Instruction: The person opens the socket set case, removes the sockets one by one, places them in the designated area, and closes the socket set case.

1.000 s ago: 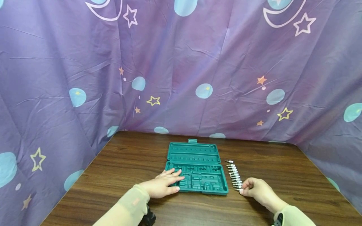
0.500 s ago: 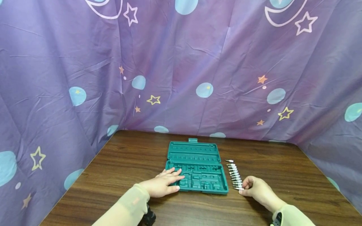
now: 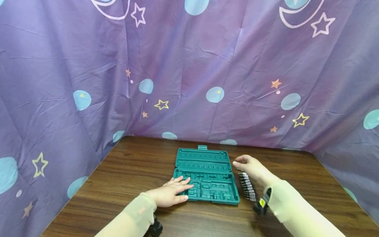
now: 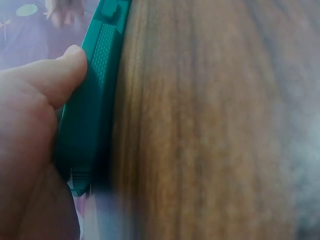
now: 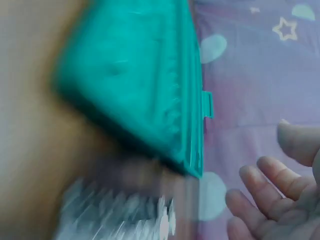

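A green plastic tool case [image 3: 204,170] lies unfolded on the table, its moulded slots bare. My left hand [image 3: 168,195] rests on the case's near left corner with its fingers spread; in the left wrist view the thumb lies along the case's green side wall [image 4: 90,115]. Right of the case, several small silver bits [image 3: 247,188] lie side by side in a row. Over the far end of that row hovers my right hand [image 3: 251,167]. In the right wrist view its fingers [image 5: 262,187] are loosely bent, the thumb is apart, and nothing is held. The bits [image 5: 117,215] are blurred there.
The dark wooden table [image 3: 133,164] extends on both sides of the case. A purple curtain [image 3: 189,65] with stars and moons hangs behind and at the sides. The case's latch tab [image 3: 202,147] points toward the curtain.
My right hand has left the near end of the bit row, where it was placing fingers on the nearest bit, and has moved to the far end. My left hand has stayed put.
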Demonstrator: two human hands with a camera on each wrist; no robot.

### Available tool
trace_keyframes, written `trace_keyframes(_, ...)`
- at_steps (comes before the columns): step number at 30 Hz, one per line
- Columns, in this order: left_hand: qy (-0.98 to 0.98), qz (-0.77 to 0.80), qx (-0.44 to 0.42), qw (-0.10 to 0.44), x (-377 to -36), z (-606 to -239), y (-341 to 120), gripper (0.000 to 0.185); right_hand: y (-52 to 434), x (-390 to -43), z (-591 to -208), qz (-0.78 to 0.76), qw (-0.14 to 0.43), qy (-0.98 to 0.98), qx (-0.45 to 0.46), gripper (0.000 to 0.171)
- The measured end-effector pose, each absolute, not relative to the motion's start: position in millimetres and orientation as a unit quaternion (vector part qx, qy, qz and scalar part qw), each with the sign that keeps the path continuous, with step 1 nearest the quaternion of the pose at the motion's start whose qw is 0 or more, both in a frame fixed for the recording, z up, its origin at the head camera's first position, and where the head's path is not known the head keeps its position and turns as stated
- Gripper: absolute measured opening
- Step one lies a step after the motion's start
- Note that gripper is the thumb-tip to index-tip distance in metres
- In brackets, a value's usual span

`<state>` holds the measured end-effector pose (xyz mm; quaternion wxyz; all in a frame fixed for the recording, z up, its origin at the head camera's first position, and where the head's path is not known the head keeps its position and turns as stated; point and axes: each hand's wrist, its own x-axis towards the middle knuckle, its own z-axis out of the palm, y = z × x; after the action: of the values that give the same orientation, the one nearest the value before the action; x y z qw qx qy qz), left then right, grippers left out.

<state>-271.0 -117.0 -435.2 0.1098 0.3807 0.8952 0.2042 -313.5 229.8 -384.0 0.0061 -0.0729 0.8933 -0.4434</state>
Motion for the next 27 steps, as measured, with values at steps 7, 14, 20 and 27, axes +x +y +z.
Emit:
trace_keyframes(7,0.894,0.202,0.384,0.112,-270.5,-441.2,-116.2,0.052,196.8,-381.2,-403.8,-0.564,0.135,0.814,0.035,0.061)
trace_keyframes(14,0.898,0.198,0.377,0.113,-269.6,-440.6,-116.0,0.052,190.7,-402.4,-415.3,-0.575,0.144,0.798,0.105,0.065)
trace_keyframes(20,0.902,0.189,0.372,0.114,-273.3,-436.5,-119.7,0.052,192.0,-405.3,-406.5,-0.690,0.164,0.698,0.100,0.055)
trace_keyframes(27,0.900,0.195,0.369,0.126,-273.6,-435.7,-119.9,0.052,209.6,-416.7,-399.7,-0.762,0.190,0.618,0.032,0.060)
